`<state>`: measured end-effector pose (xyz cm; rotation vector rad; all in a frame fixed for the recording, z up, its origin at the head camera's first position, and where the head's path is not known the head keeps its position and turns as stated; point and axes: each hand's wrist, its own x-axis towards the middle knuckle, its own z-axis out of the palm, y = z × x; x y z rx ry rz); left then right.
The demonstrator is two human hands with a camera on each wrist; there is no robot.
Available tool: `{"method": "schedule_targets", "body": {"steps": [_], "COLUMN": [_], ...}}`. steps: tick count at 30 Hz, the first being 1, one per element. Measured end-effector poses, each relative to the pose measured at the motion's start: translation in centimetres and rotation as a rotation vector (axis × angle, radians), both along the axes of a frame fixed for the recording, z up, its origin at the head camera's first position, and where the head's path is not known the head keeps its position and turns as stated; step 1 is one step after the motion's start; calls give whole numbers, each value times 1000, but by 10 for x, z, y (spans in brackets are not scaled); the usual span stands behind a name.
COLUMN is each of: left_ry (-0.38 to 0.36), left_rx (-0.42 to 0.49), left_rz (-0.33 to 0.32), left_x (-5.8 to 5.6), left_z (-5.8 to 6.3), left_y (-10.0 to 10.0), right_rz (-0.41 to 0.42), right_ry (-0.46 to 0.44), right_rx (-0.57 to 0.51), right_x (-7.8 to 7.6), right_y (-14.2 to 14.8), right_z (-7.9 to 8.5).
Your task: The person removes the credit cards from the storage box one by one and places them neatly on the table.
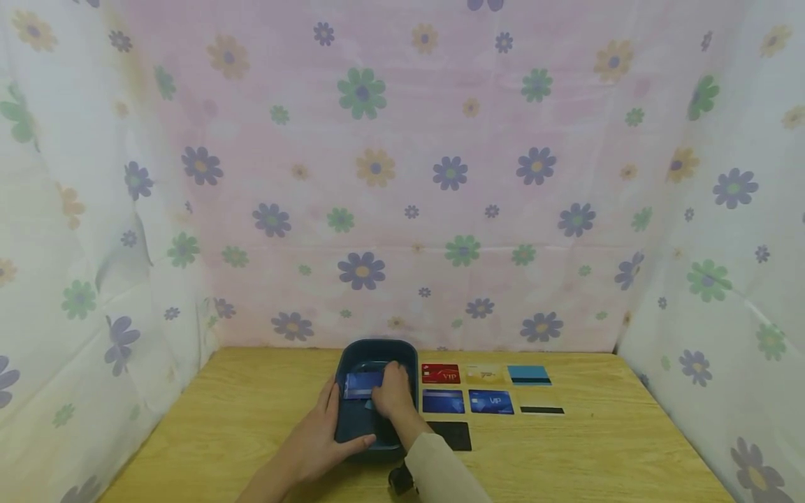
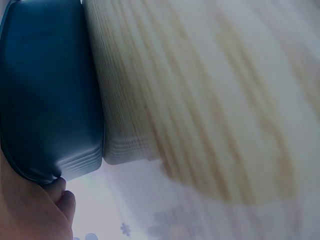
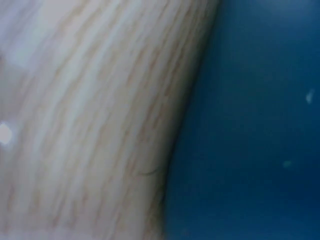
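Note:
A dark blue plastic box [image 1: 356, 433] stands on the table, its long side pointing away from me. My left hand [image 1: 316, 436] holds it at the near left, fingers along the outer left wall and thumb at the near rim. The left wrist view shows fingertips [image 2: 66, 202] bent at the box's edge. My right hand [image 1: 394, 395] reaches inside the box and pinches the right end of a blue card [image 1: 360, 385] with a pale stripe. Beneath that card a small lighter blue piece shows. Only the box wall [image 3: 240, 150] and table fill the right wrist view.
Right of the box several cards lie in rows: a red VIP card [image 1: 440, 374], a gold card [image 1: 484, 374], a light blue card [image 1: 530, 375], two dark blue cards, a pale striped card [image 1: 542, 405] and a black card [image 1: 455, 436]. Flowered cloth [image 1: 402, 209] surrounds the wooden table [image 1: 597, 461].

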<state>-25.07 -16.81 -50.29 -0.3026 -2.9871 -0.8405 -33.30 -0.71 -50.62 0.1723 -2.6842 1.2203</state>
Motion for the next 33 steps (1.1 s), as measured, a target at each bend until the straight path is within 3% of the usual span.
{"method": "schedule_targets", "body": {"steps": [13, 33], "left_ry": [-6, -9], "left_rx": [-8, -4], "left_rz": [0, 7], "left_x": [-1, 0], "left_z": [-4, -1], "left_y": [-1, -1], "right_rz": [73, 117], "right_ry": [37, -16], "right_rx": [-193, -342], "right_x": [5, 6], "right_y": [3, 4], "right_z": [5, 14]}}
